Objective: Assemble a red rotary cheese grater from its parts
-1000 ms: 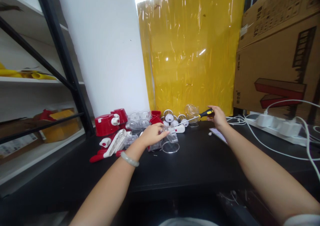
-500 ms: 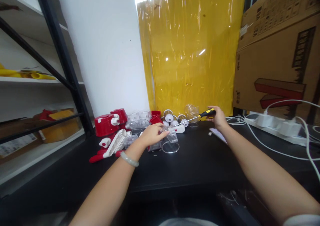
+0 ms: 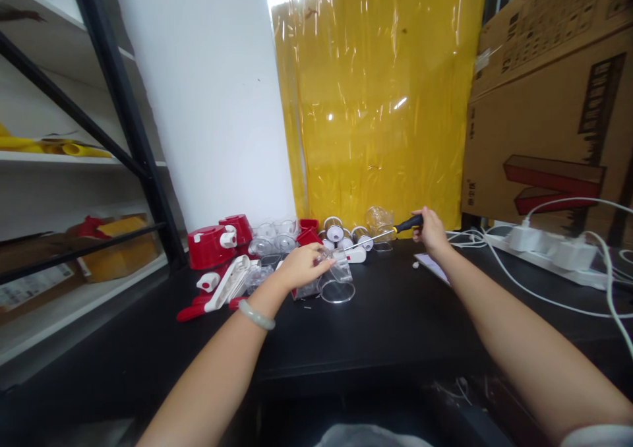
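My left hand, a pale bangle on its wrist, is closed on a clear plastic container lying on its side on the black tabletop. The container's round rim faces me. At the right, my right hand grips the end of a screwdriver with a black and yellow handle. Its metal shaft slants down to the left, and the tip reaches the container near my left fingers; the exact contact point is too small to make out. Behind the shaft lie several white and clear cylindrical parts and a white piece with a red mark.
Red cups, white-and-red handles and clear cups crowd the left of the black table. A power strip with white cables and a large cardboard box stand at the right. Shelves are at far left.
The screwdriver handle has turned about its axis: its yellow patches showed before, and now mostly black shows. My right fingers have shifted on the handle. My left hand and the container have stayed put.
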`<action>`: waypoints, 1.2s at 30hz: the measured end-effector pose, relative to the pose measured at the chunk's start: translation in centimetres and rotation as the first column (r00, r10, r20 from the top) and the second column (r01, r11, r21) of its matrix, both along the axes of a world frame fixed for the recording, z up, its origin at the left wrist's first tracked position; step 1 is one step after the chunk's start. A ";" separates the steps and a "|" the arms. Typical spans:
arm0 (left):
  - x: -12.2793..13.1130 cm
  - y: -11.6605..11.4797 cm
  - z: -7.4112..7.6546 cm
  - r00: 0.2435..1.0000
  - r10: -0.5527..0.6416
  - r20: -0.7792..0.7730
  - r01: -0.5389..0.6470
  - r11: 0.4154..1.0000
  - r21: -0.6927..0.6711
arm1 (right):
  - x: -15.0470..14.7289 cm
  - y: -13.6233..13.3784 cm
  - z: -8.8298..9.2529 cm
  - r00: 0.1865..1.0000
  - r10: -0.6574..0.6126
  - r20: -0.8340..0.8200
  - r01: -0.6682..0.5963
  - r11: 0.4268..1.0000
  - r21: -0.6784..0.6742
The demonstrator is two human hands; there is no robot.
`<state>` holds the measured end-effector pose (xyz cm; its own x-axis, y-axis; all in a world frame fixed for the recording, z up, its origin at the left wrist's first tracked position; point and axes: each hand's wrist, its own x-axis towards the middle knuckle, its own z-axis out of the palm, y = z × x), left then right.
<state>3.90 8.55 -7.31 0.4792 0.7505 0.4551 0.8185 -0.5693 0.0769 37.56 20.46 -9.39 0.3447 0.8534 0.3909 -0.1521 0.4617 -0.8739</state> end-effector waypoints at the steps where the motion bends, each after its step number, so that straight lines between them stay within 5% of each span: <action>1: 0.0 0.0 0.0 1.000 0.001 0.002 -0.001 1.000 0.001 | 0.0 -0.1 0.1 1.000 0.003 -0.007 -0.003 1.000 -0.018; 36: -0.1 0.1 -0.1 1.000 -0.007 0.015 0.007 1.000 0.004 | 0.1 0.6 -0.3 1.000 -0.004 -0.009 0.004 1.000 0.011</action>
